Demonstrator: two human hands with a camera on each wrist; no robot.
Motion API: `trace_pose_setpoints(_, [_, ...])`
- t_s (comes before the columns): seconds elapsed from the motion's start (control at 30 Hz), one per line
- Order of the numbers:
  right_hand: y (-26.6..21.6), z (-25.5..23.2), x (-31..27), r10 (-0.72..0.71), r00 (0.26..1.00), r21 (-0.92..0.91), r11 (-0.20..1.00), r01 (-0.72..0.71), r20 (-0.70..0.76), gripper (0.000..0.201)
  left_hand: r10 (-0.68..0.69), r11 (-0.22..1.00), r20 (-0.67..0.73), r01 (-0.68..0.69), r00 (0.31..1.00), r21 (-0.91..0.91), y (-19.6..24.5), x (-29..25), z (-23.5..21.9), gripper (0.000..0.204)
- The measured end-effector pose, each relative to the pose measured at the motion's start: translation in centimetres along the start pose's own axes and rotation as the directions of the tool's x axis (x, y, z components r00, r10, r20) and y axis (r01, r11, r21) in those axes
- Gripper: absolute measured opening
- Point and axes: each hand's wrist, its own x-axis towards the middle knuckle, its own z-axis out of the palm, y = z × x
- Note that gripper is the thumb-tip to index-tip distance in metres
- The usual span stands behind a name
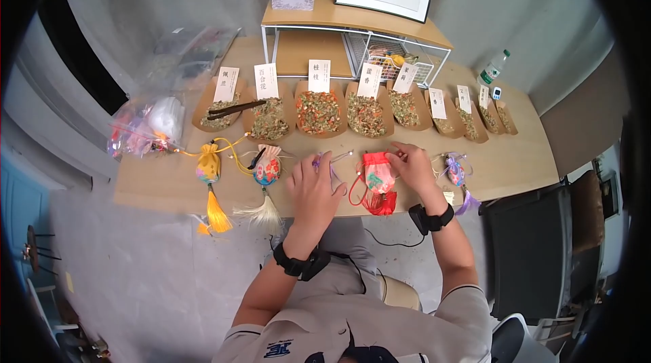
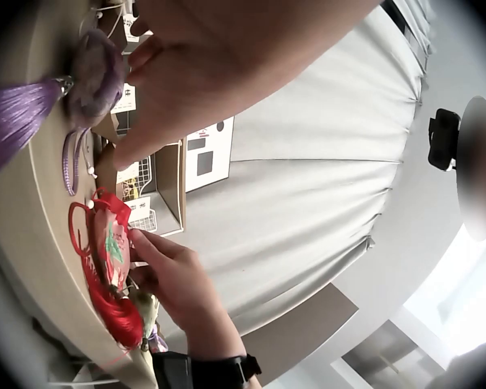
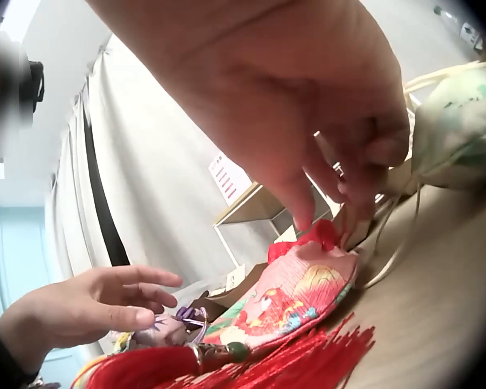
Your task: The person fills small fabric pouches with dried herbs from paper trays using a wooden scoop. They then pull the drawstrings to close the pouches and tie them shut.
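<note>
My right hand (image 1: 415, 167) is at the upper right corner of a pink sachet (image 1: 380, 174) with a red gathered top and red tassel. Its fingers are bent and the fingertips meet the red top (image 3: 316, 235); I cannot tell whether they pinch it. My left hand (image 1: 315, 186) hovers over a purple sachet (image 2: 97, 77), fingers loosely spread, holding nothing. That sachet, mostly hidden from the head view, has a purple tassel (image 2: 20, 121) and purple cords (image 1: 333, 166). Each wrist wears a black strapped device.
Yellow (image 1: 208, 165) and multicoloured (image 1: 267, 167) sachets lie left; another with a purple tassel (image 1: 456, 170) lies right. Behind stand several paper trays of dried herbs (image 1: 319, 112) with labels, tongs (image 1: 234, 110), a shelf (image 1: 352, 15), a bottle (image 1: 495, 68) and plastic bags (image 1: 152, 122).
</note>
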Motion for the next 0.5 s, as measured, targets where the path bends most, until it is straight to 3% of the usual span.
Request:
trace_pose_setpoints(0.1, [-0.4,-0.1,-1.1,-0.194,0.949,-0.268,0.955,0.125,-0.248,0.025,-0.014,0.998,0.007,0.014,1.000,0.054,-0.6,-0.1,0.7,0.063])
trace_pose_setpoints(0.2, [-2.9,-0.4,-3.3,-0.081,0.968,-0.066,0.996,0.067,-0.239,0.025,-0.008,1.000,0.021,0.008,1.000,0.017,-1.3,-0.5,1.8,0.063])
trace_pose_setpoints(0.23, [-3.2,0.4,-4.2,-0.031,0.977,0.110,0.992,0.055,-0.211,0.024,0.007,0.999,-0.005,-0.007,1.000,-0.034,-1.3,-0.5,1.9,0.063])
trace_pose_setpoints(0.33, [-4.2,3.5,-5.9,0.059,0.993,0.544,0.839,0.006,-0.102,0.026,0.062,0.979,-0.098,-0.079,0.993,-0.190,-0.8,-0.8,2.2,0.067])
trace_pose_setpoints(0.4, [-5.1,4.9,-5.9,0.089,0.995,0.638,0.769,-0.036,-0.052,0.031,0.112,0.939,-0.193,-0.168,0.975,-0.301,-0.3,-1.3,2.2,0.071])
trace_pose_setpoints(0.5, [-6.4,5.9,-5.6,0.106,0.993,0.772,0.627,-0.099,0.041,0.041,0.196,0.869,-0.180,-0.256,0.964,-0.424,-0.4,-1.9,2.3,0.073])
